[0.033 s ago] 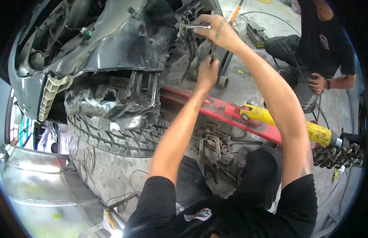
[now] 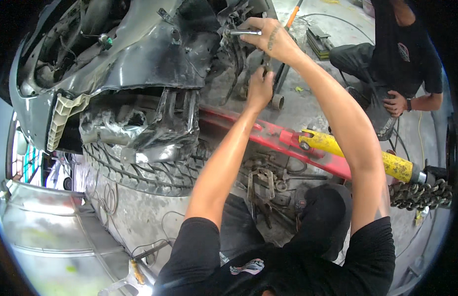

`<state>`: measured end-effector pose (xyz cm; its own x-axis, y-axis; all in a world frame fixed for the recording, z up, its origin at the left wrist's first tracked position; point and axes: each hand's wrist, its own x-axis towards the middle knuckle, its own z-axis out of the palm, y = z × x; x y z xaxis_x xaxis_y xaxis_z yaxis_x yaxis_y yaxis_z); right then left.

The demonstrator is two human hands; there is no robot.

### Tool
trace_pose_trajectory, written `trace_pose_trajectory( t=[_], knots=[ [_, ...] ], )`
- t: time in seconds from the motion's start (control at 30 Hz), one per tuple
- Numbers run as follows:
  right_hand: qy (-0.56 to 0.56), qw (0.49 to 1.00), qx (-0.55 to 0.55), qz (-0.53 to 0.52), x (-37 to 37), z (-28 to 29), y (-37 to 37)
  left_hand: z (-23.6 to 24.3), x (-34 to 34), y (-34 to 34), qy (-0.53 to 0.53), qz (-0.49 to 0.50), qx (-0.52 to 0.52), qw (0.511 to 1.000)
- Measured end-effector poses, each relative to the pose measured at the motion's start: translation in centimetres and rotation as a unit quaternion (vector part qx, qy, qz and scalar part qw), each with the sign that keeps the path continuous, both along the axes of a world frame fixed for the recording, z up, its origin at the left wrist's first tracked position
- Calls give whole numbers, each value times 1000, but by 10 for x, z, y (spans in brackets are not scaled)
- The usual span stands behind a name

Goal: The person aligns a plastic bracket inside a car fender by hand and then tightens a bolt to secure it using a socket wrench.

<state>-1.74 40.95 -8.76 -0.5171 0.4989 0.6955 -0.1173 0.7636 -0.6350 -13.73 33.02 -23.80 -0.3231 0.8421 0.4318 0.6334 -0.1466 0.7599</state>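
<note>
My right hand point(image 2: 274, 42) is closed round a short chrome tool point(image 2: 246, 32), held sideways at the torn, bent front end of a damaged dark grey car point(image 2: 124, 64). Just below it, my left hand point(image 2: 259, 91) grips an upright metal tool point(image 2: 266, 64), whose far end is partly hidden behind my right hand. Bent black metal point(image 2: 233, 54) hangs from the car beside both hands. Where the tools meet the car is too small to make out.
A red beam point(image 2: 248, 132) with a yellow cylinder point(image 2: 401, 167) crosses under my arms, near a heavy chain point(image 2: 421, 195). A co-worker point(image 2: 399, 64) crouches at right. A tyre point(image 2: 130, 170), scattered tools point(image 2: 268, 190), stacked plates point(image 2: 318, 47) and cables lie around; a silver panel point(image 2: 46, 237) stands lower left.
</note>
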Motion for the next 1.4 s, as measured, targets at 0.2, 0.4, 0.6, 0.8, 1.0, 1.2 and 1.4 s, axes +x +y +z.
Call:
trace_pose_trajectory(
  t=[0.2,0.4,0.6,0.8,1.0,1.2,1.4],
  knots=[
    [-33,952,292,-91,10,-22,29,24,36,58,-84,-42,0,996],
    [-76,876,466,-96,-6,0,43,47,28,102,-180,-133,222,949],
    [-67,927,358,-90,-3,2,31,39,30,34,-71,-48,14,996],
    [-145,980,-134,-21,-7,17,21,83,61,-110,-156,5,55,986],
    [-23,909,-412,60,2,37,-4,133,56,-139,-303,-46,-87,948],
    [-74,990,-119,-2,21,-1,19,35,41,-70,-110,-44,-120,986],
    [-48,987,139,-71,12,-6,8,-1,24,7,-42,12,-6,999]
  ],
)
